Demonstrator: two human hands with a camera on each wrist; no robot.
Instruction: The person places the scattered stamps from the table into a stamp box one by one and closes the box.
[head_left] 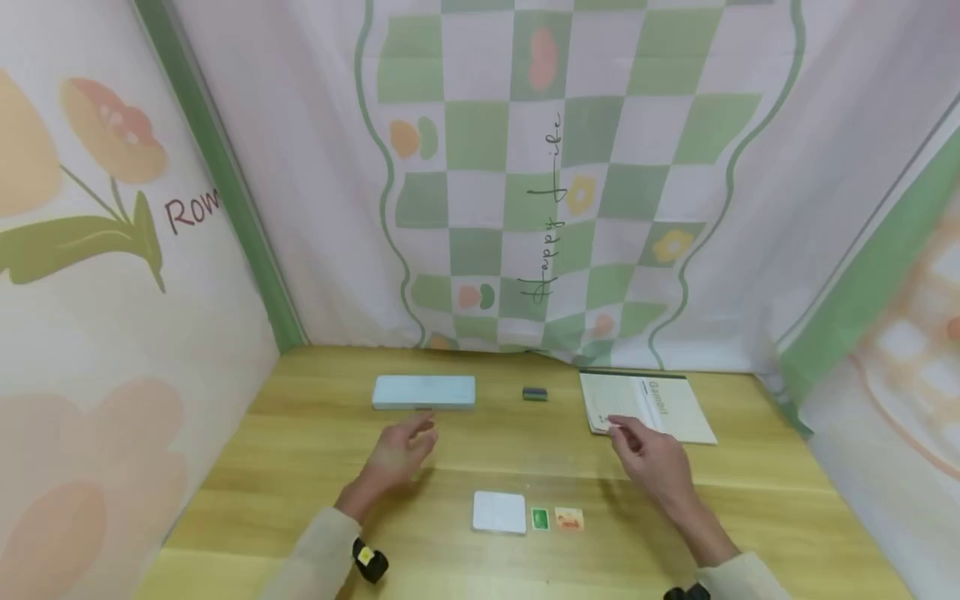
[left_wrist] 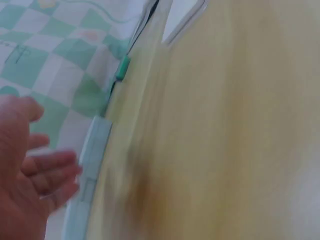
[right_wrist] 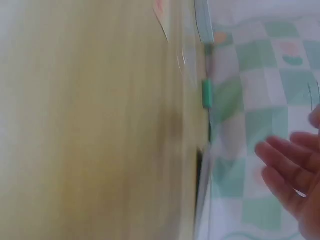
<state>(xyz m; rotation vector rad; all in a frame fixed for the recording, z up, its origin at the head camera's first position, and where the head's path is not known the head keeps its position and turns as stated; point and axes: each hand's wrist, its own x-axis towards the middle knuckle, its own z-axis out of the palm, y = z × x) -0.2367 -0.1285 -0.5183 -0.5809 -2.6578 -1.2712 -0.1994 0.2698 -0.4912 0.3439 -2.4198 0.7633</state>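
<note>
My left hand hovers over the table just in front of a light blue flat case. In the left wrist view its fingers are loosely bent with nothing in them. My right hand is raised near the front edge of a cream notebook marked "Gambit". Its fingers look relaxed and hold nothing in the right wrist view. Between the hands, nearer me, lie a white rounded rectangular pad or card stack, a small green stamp-like piece and an orange picture piece.
A small dark green block lies between the case and the notebook. The wooden table ends at a checkered curtain behind, with cloth walls on the left and right.
</note>
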